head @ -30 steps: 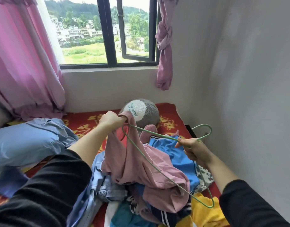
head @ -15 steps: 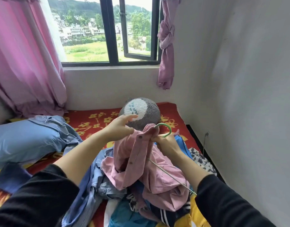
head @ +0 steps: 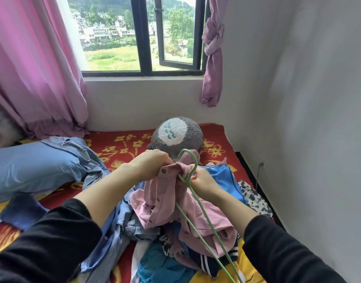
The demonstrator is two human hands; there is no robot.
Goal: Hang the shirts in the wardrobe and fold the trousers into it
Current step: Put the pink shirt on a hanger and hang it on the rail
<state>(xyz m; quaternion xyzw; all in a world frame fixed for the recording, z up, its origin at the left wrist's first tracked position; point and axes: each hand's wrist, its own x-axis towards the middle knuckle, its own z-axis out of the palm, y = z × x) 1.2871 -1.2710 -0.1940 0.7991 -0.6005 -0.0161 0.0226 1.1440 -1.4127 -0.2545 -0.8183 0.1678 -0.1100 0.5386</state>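
A pink button shirt [head: 167,193] is lifted by its collar above a heap of clothes [head: 175,258] on the bed. My left hand [head: 153,163] grips the bunched collar at its left side. My right hand [head: 202,180] pinches the collar just under the neck of a thin green hanger [head: 198,211]. The hanger's hook sticks up between my hands, and its wire arms run down and right across the shirt. The wardrobe is out of view.
A grey plush toy [head: 177,135] sits behind the heap on the red flowered bedspread [head: 122,144]. A blue pillow [head: 28,166] and denim garment lie left. The white wall [head: 308,119] is close on the right, with window and pink curtains ahead.
My right hand swung the hanger in from the right to the shirt collar. Both hands now meet at the collar, and the hook has risen between them.
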